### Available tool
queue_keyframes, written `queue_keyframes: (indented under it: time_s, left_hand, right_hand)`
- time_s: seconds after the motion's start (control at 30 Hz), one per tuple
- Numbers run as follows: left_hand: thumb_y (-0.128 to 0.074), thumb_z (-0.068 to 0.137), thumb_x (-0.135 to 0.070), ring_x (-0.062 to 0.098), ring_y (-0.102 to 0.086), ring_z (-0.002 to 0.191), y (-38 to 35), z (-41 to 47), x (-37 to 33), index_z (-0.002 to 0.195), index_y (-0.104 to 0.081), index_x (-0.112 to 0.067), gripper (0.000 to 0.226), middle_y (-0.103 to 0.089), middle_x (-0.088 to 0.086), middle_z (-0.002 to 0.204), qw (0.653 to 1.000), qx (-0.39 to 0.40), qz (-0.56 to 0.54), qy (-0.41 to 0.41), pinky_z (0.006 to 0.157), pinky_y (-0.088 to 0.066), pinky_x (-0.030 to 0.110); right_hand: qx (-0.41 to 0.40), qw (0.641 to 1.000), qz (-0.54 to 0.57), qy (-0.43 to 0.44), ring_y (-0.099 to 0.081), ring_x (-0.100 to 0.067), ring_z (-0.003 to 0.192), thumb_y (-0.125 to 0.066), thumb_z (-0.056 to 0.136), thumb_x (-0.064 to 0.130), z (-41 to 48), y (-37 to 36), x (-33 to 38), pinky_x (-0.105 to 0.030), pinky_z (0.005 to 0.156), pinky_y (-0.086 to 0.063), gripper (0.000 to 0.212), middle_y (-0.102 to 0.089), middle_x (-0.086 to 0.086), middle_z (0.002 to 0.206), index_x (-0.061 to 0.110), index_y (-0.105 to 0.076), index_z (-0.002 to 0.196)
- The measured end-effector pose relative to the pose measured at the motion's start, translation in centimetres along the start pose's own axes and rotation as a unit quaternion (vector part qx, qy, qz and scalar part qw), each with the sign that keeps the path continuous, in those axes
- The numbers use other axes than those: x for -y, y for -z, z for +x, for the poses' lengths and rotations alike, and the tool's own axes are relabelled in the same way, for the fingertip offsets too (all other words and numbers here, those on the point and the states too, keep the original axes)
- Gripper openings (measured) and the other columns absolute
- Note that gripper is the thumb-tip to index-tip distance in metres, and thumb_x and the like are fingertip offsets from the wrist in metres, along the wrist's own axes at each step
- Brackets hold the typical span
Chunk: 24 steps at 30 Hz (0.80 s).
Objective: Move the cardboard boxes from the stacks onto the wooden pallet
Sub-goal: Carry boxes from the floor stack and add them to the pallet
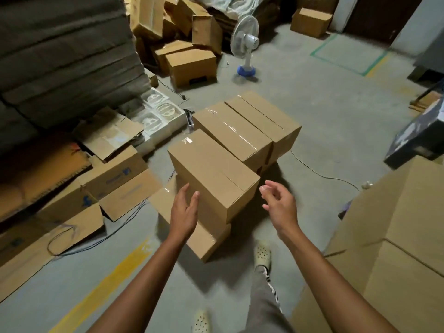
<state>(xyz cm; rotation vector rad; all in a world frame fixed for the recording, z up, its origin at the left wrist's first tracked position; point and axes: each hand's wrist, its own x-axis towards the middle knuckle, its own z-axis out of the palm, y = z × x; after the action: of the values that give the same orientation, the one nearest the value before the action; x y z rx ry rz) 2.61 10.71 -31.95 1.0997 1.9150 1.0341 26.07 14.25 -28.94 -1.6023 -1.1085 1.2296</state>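
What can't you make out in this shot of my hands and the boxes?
All in the head view:
- Whether a wooden pallet lies under the taped boxes: the boxes themselves cover the floor there.
- Whether the left hand touches the nearest box: the hand hides the contact.
- The blue print on the open boxes at left: blurred.
- The full size of the big boxes at right: cut off by the frame edge.

I can read no text; blue print on the boxes (113, 179) at my left is too blurred.
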Motion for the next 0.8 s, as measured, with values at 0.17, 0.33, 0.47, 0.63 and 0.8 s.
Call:
queue_keyframes:
  time_s: [0.17, 0.33, 0.47, 0.63, 0.8]
  left_hand:
    - [-0.049, 0.104, -0.037, 0.025, -0.049, 0.128, -4.6, 7.6, -0.2, 0.144, -0.047, -0.014, 0.047, -0.05, 0.011, 0.144, 0.913, -0.059, -0.291, 0.28, 0.1, -0.041, 0.043]
    - [-0.049, 0.103, -0.037, 0.036, -0.035, 0.145, -9.0, 13.1, 0.7, 0.15, -0.04, -0.011, 0.054, -0.035, 0.028, 0.154, 0.848, -0.093, -0.364, 0.374, 0.112, -0.033, 0.049]
    - [-0.048, 0.104, -0.038, 0.03, -0.04, 0.141, -11.2, 17.5, 2.0, 0.15, -0.042, -0.011, 0.054, -0.044, 0.02, 0.15, 0.852, -0.122, -0.329, 0.389, 0.112, -0.034, 0.047]
    - [-0.05, 0.102, -0.041, 0.028, -0.045, 0.135, -14.5, 21.4, 6.1, 0.147, -0.044, -0.01, 0.055, -0.049, 0.012, 0.143, 0.838, -0.142, -0.312, 0.424, 0.112, -0.036, 0.048]
    - [-0.049, 0.102, -0.043, 0.025, -0.048, 0.128, -19.2, 23.0, 12.6, 0.145, -0.047, -0.013, 0.053, -0.051, 0.009, 0.138, 0.815, -0.142, -0.313, 0.466, 0.104, -0.038, 0.044]
  right_hand:
    - [0.071, 0.994, -0.067, -0.048, -0.06, -0.019, 0.119, -0.067, 0.096, 0.031, 11.7, 0.4, -0.4, -0.047, 0.101, -0.055, 0.041, -0.064, 0.001, 0.125, 0.022, -0.057, 0.135]
    - [0.158, 0.976, -0.125, -0.082, -0.059, -0.017, 0.118, -0.066, 0.095, 0.036, 22.1, -0.1, -1.2, -0.049, 0.103, -0.052, 0.042, -0.063, 0.002, 0.127, 0.027, -0.056, 0.135]
    - [0.205, 0.95, -0.207, -0.109, -0.057, -0.02, 0.12, -0.063, 0.098, 0.033, 28.7, -1.4, -2.7, -0.045, 0.104, -0.052, 0.045, -0.059, 0.0, 0.134, 0.023, -0.052, 0.14]
    - [0.221, 0.923, -0.273, -0.156, -0.057, -0.024, 0.122, -0.064, 0.098, 0.03, 34.8, -2.6, -6.6, -0.047, 0.105, -0.05, 0.051, -0.056, -0.007, 0.139, 0.019, -0.047, 0.145]
    - [0.244, 0.9, -0.318, -0.172, -0.052, -0.027, 0.131, -0.064, 0.098, 0.029, 39.9, -4.3, -12.9, -0.045, 0.109, -0.045, 0.056, -0.051, -0.008, 0.147, 0.019, -0.043, 0.149]
